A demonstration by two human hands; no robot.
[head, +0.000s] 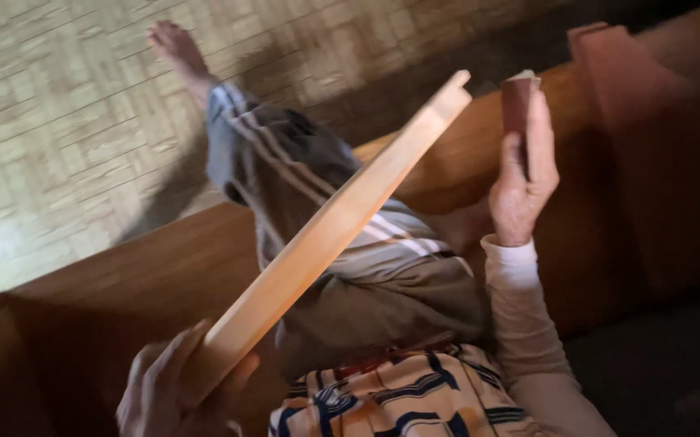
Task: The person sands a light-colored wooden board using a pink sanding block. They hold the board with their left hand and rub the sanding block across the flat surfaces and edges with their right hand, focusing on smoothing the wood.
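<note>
1. Wooden board (334,231), pale and long, was held up in front of the person, above the lap and the striped trouser leg (285,170).
2. Its long axis ran diagonally: the near end was low on the left, and the far end pointed up and to the right, close to the dark red block (516,105).
3. Only the narrow edge and a thin part of one face of the board were visible, so it was turned almost edge-on to the camera.
4. The left hand (168,388) was closed around the near, lower end of the board, with the fingers wrapped over its corner.
5. The right hand (522,182) was raised on the right, clamped on the dark red block, with the thumb on one side and the fingers on the other.
6. The block stood upright, just beside the far tip of the board; I could not tell whether they touched.
7. Behind both was a brown wooden bench (164,267), and farther away a woven floor mat (59,121) with a bare foot (176,48) on it.
</note>
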